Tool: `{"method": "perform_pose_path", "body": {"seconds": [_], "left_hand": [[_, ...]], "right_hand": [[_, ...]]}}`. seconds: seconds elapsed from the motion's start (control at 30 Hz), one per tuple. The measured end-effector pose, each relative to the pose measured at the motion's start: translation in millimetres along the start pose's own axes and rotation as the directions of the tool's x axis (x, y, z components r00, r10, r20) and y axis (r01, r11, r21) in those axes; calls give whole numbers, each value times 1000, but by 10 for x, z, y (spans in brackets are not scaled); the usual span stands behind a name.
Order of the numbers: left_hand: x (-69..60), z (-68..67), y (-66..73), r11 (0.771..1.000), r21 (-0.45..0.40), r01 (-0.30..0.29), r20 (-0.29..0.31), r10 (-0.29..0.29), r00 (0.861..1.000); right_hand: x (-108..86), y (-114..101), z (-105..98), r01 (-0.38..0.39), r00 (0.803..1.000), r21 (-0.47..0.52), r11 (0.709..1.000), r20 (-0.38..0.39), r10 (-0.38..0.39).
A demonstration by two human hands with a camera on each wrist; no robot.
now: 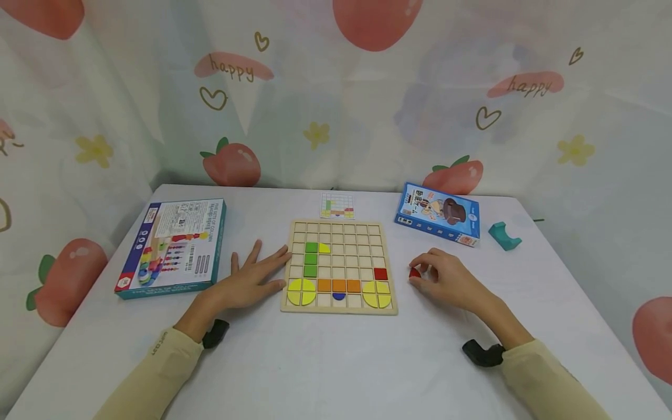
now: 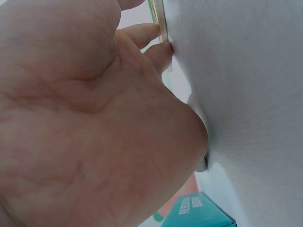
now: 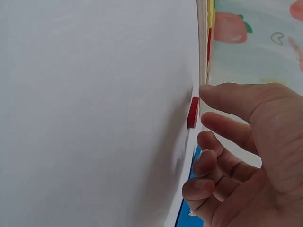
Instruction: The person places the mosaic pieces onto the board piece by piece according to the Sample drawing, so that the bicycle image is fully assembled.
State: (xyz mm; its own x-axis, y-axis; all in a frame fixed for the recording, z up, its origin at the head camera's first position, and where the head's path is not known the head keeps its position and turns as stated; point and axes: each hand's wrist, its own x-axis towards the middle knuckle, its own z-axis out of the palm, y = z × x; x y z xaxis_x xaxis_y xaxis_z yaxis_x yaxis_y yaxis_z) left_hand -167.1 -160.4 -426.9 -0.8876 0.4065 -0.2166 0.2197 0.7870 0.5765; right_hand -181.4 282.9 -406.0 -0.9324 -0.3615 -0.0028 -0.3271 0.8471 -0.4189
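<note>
A wooden grid board (image 1: 338,312) lies mid-table with coloured tiles in its cells: green squares (image 1: 311,258), orange squares (image 1: 339,285), yellow quarter-circles (image 1: 301,291), a blue half-circle (image 1: 339,296) and a red square (image 1: 380,274). My left hand (image 1: 249,283) is spread flat on the table, its fingertips touching the board's left edge. To the right of the board, my right hand (image 1: 446,279) pinches a small red tile (image 3: 193,112) between thumb and forefinger, low over the cloth. Fingers partly cover the tile in the head view, so its full shape is hidden.
A pattern card (image 1: 338,206) lies behind the board. At the left is a large toy box (image 1: 173,245); a blue box (image 1: 438,213) sits at the back right, with a teal curved piece (image 1: 505,236) beside it. A printed curtain (image 1: 336,105) hangs behind the table.
</note>
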Motion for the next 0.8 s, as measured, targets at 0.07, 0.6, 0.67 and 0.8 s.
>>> {"method": "perform_pose_path", "body": {"seconds": [0.07,0.6,0.67,0.8], "left_hand": [[1,-2,4,1000,0,1,1,-1,1000],[-6,3,2,1000,1,-4,-1,4,1000],[-5,3,1,1000,0,-5,0,5,1000],[-3,3,-3,1000,-2,-4,1,4,1000]], "right_hand": [[-15,16,-14,-11,1000,-5,1000,-3,11],[3,41,16,-42,999,-47,998,-23,41],[14,37,25,-46,999,-48,998,-21,45],[27,26,37,-35,999,-40,999,-13,35]]}}
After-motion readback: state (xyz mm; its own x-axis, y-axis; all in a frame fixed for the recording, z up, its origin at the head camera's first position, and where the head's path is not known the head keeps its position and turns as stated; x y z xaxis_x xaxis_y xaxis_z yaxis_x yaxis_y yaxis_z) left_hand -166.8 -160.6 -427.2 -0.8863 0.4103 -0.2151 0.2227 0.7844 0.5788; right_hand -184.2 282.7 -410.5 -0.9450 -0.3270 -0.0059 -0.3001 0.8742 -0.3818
